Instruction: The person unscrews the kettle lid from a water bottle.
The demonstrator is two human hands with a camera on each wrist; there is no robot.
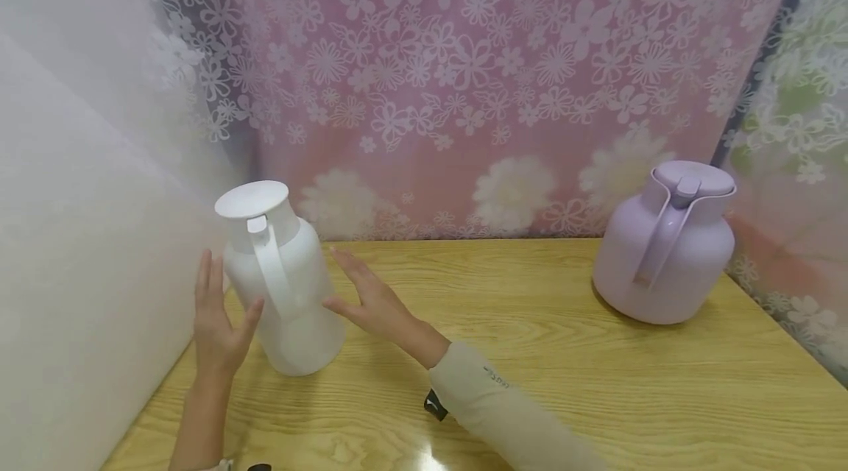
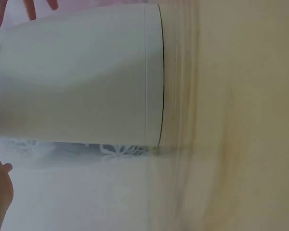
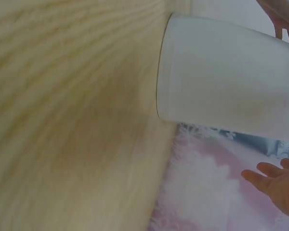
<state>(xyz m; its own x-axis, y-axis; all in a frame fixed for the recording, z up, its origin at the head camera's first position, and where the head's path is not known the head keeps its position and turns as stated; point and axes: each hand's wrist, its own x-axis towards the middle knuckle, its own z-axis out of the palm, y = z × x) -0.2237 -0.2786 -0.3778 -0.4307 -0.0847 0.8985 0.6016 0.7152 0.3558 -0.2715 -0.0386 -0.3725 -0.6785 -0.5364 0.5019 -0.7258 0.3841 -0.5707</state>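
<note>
A white vacuum jug [image 1: 301, 309] with a flat round lid stands upright at the left of the wooden table, its handle turned toward me. My left hand [image 1: 220, 327] is raised at its left side, fingers extended upward and thumb spread toward the jug. On the other side my right hand [image 1: 380, 309] reaches in with fingers straight and thumb apart, close beside the jug's body. In the right wrist view a gap shows between the right hand [image 3: 274, 185] and the white jug [image 3: 226, 72]. Neither hand grips anything.
A lilac vacuum jug [image 1: 669, 257] stands at the right of the table [image 1: 517, 309]. A white wall [image 1: 86, 199] borders the left side, and a pink floral curtain [image 1: 450, 88] hangs behind the table's back edge.
</note>
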